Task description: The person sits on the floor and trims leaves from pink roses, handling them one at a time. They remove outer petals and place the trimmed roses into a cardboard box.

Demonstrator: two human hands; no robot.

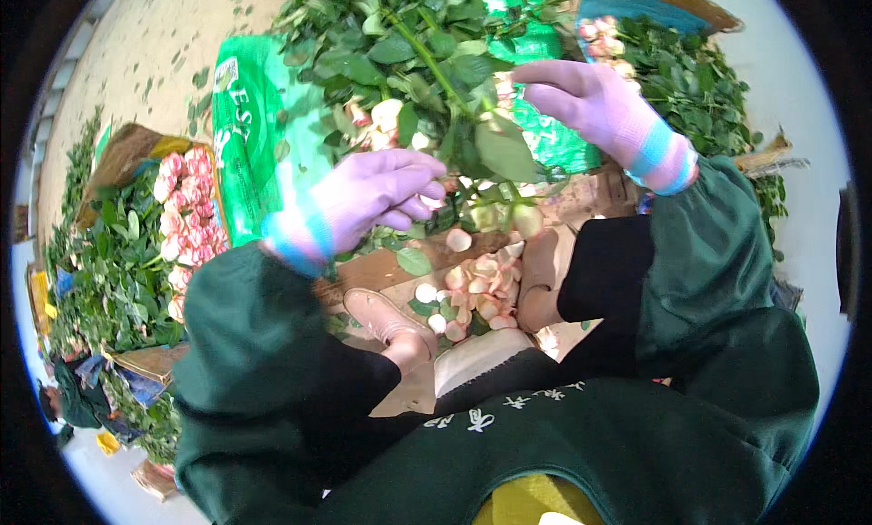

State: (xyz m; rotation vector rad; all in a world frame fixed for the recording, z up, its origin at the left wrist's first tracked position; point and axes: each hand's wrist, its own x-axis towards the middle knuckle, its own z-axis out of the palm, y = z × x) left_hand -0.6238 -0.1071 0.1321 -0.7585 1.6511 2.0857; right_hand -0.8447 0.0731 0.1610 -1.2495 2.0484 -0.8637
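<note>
Both hands wear lilac gloves with pink and blue knitted cuffs. My left hand (pixel 381 191), fingers bent, is beside a leafy rose stem (pixel 436 68); whether it grips anything is hidden. My right hand (pixel 593 106) is at the stem's other side, its fingers apart beside the leaves, with nothing seen between them. The stem slants down between the hands, slightly blurred, and pale rose heads (pixel 528 220) show at its lower end. Behind it lies a large heap of leafy stems (pixel 354 41) with some cream-pink blooms (pixel 386 115).
Green printed plastic sacks (pixel 245 150) lie under the heap. Pink roses (pixel 191 205) in wrapped bundles stand at left, more roses (pixel 603 38) at upper right. Fallen petals (pixel 484 283) lie between my shoes (pixel 381 314). A person (pixel 82 395) is at far lower left.
</note>
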